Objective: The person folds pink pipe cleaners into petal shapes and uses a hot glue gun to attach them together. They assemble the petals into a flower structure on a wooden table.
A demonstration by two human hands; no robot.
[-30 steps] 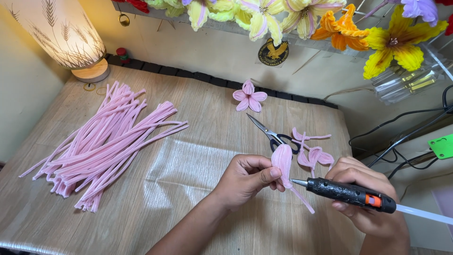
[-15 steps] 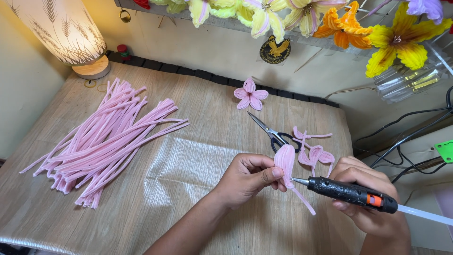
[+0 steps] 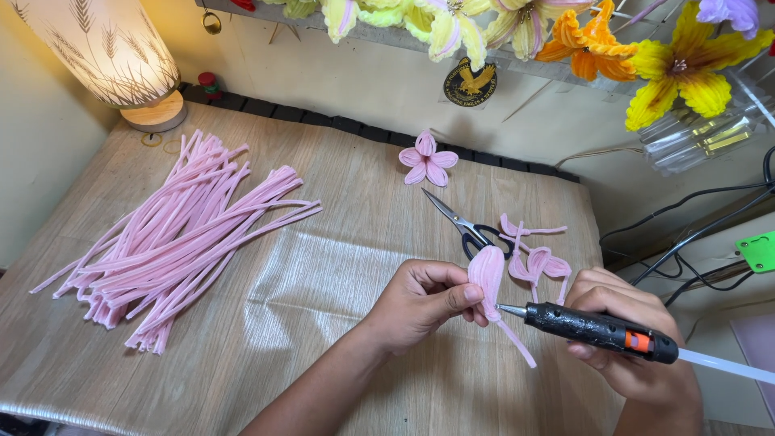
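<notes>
Left hand (image 3: 424, 303) is pinching a single pink petal (image 3: 488, 274), thumb and fingers pressed together on its lower edge, the petal standing upright near the right side of the table (image 3: 339, 266) with its thin stem trailing down and to the right. Right hand (image 3: 626, 347) is wrapped tight around one black glue gun (image 3: 601, 329), and the metal tip sits right at the base of the petal, touching or as good as touching, too close to call. A clear glue stick pokes out of the back of the gun toward the right edge. Just beyond the hands lies one pair of scissors (image 3: 462, 226), black handles, blades shut and pointing far-left. Beside the handles sits a small cluster of loose pink petals (image 3: 537, 257), three or four of them; they overlap, so the count is uncertain. Farther back, one finished pink flower (image 3: 427, 159) with five petals lies flat. Over on the left, a big heap of pink pipe cleaners (image 3: 182, 238), far too many to count, fans across the wood. Far left corner, one lit lamp (image 3: 113, 52) on a wooden base. Along the far shelf, yellow, orange and purple flowers (image 3: 686, 69), several of them, hang over a clear plastic holder (image 3: 694, 139), and what it holds is not clear.
</notes>
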